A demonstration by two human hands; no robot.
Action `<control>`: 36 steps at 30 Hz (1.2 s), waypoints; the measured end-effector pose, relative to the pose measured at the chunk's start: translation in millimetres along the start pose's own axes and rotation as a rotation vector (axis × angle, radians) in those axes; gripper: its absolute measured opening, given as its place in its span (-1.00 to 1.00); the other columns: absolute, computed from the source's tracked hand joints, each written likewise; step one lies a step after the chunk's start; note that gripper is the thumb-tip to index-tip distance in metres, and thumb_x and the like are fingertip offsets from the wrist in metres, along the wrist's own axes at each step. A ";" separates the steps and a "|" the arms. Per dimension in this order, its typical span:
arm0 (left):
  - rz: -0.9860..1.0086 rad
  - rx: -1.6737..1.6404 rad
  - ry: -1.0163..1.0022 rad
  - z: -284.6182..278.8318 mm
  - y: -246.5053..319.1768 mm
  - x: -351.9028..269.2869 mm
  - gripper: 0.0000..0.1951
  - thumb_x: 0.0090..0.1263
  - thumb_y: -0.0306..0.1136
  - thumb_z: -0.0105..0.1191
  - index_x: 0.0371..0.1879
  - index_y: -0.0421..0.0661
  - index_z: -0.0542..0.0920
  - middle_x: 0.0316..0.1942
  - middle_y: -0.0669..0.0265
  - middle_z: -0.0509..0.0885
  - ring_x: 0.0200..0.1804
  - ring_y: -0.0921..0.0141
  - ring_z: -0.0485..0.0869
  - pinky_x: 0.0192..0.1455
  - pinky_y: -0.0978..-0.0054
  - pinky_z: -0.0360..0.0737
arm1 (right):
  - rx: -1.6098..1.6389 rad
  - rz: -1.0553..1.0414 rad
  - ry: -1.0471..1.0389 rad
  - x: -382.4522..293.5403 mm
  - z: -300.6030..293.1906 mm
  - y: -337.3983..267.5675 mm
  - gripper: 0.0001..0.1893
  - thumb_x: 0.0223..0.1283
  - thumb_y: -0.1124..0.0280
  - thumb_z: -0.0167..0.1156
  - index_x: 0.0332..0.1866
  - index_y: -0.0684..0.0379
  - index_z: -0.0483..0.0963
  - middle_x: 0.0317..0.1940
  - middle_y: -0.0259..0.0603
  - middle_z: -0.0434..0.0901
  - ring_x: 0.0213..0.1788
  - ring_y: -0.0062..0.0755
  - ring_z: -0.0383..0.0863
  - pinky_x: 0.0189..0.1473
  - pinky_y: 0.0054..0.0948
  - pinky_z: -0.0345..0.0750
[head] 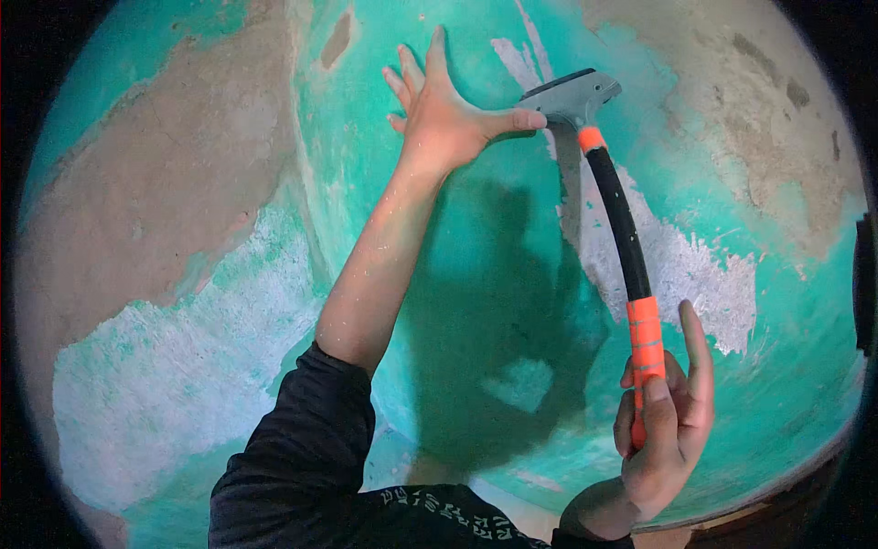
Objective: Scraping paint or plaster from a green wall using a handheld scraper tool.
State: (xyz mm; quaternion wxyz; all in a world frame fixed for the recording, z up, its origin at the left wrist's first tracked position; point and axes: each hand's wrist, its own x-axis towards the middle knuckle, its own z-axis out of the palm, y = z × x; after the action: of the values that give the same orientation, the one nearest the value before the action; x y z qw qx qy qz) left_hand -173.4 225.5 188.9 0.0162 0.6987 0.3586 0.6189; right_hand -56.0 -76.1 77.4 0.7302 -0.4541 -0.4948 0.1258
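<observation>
A long-handled wall scraper (618,219) with a grey metal head, a black shaft and an orange grip is in my right hand (669,425). My thumb and curled fingers close around the lower grip, while the index finger points up along it. The scraper's head (573,99) is at the green painted wall (357,171), beside a pale scraped streak. My left hand (449,113) is spread against the wall, fingers apart and holding nothing. Its thumb tip meets the lower left of the scraper head in view; whether they touch I cannot tell. Small pale flecks dot the left forearm.
Bare grey-brown plaster (171,158) shows at the left, with a whitish scraped patch (185,370) below it. Another pale stripped patch (675,274) lies behind the shaft. More rough plaster (761,89) is at upper right. A vertical wall corner (298,137) runs left of my left hand.
</observation>
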 end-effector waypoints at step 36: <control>0.167 0.221 0.073 -23.0 -14.6 47.8 0.60 -0.38 0.28 0.65 0.68 -0.02 -0.15 0.65 -0.25 -0.18 0.68 -0.16 -0.24 0.64 -0.22 0.00 | 0.119 0.009 -0.150 -1.3 43.8 13.4 -0.51 0.59 0.45 -0.10 0.55 0.24 0.26 -0.15 -0.16 0.54 -0.61 -0.75 0.36 -0.60 -0.68 0.32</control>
State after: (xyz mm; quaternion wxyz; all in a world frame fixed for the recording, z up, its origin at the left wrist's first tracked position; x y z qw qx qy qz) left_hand -201.7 251.5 228.2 -0.1253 0.7006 0.3656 0.5998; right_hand -89.7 -45.9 70.3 0.7163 -0.4014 -0.5376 0.1918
